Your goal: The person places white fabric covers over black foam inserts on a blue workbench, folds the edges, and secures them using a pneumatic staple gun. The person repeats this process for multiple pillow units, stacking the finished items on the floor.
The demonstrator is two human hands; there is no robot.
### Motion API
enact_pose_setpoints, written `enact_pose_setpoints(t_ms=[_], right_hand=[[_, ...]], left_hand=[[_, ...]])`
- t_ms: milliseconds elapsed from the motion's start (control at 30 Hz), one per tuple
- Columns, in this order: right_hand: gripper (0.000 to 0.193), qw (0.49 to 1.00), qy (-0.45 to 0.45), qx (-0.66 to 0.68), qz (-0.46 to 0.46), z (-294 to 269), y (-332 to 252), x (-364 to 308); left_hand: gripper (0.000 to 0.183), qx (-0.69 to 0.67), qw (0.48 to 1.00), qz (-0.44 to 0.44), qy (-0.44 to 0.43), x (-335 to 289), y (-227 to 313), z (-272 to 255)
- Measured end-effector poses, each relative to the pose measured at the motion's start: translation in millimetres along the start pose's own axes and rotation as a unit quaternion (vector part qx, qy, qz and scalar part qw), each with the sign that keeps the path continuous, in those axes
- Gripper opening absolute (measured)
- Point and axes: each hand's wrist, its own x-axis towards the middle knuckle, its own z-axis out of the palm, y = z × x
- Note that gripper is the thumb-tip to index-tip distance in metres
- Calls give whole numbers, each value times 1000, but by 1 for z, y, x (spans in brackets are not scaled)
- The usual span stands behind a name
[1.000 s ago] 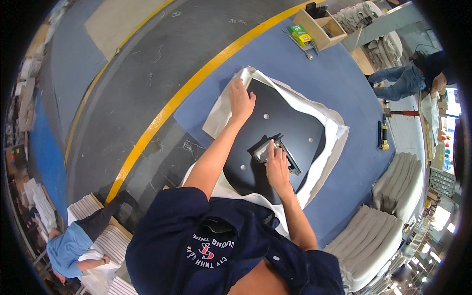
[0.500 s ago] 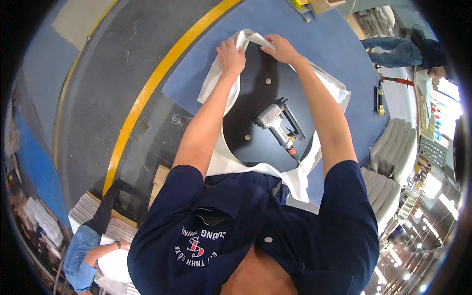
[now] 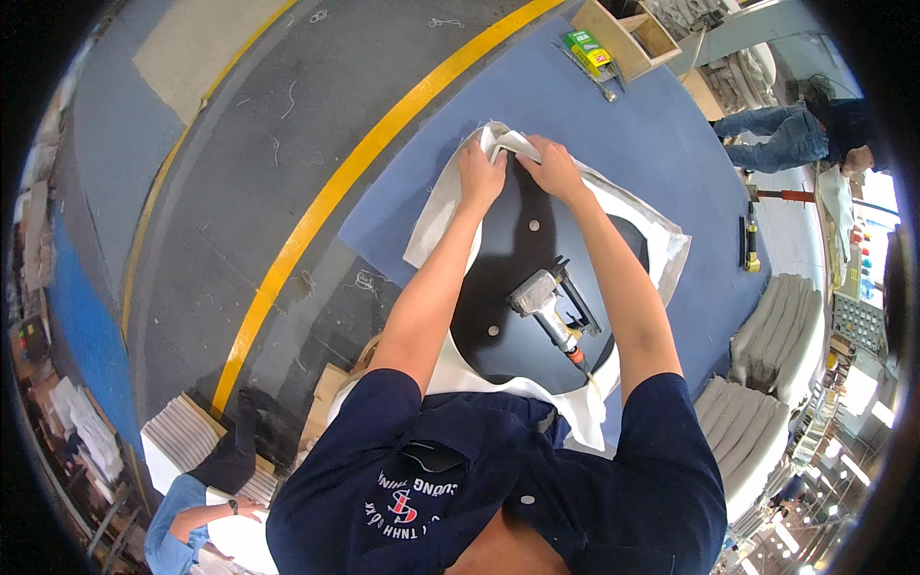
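Observation:
A dark rounded panel [image 3: 479, 297] with pale round dots lies on the blue-covered table, close against my body. White upholstery fabric [image 3: 656, 240] runs around its edge, with a greyish underside showing. At the panel's far end my left hand [image 3: 482, 176] grips the folded fabric edge. Just beside it my right hand [image 3: 554, 170] pinches the same bunched edge, thumb toward the middle. Between my forearms a pneumatic staple gun [image 3: 551, 302] rests on the panel, its orange hose fitting toward me. My fingertips are partly hidden by the fabric.
The blue table [image 3: 383, 225] carries a green-yellow box [image 3: 586, 50], a wooden box [image 3: 628, 38] and a second black-yellow tool [image 3: 748, 244]. Grey padded pieces [image 3: 776, 335] stack at right. One person [image 3: 805, 134] stands far right; another [image 3: 182, 522] works lower left.
The view has shifted, so the table and panel sit lower in the picture. My hands remain on the far fabric edge, the right one now closer to the left. The staple gun stays put.

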Motion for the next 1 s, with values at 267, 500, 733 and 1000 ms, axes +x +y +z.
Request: enact_pose_setpoints(t_ms=[267,500,733,1000], right_hand=[[27,984,126,115,-53,14,8,-7],[30,976,32,133,171,6,17,-5],[32,973,-21,163,159,-6,15,19],[31,973,6,155,172,-9,26,-11]], left_hand=[[43,-178,971,-159,28,4,1,-8],[29,-38,998,54,-8,-35,33,4],[52,293,933,209,-13,-45,21,9],[34,-54,994,-27,-88,-30,25,2]])
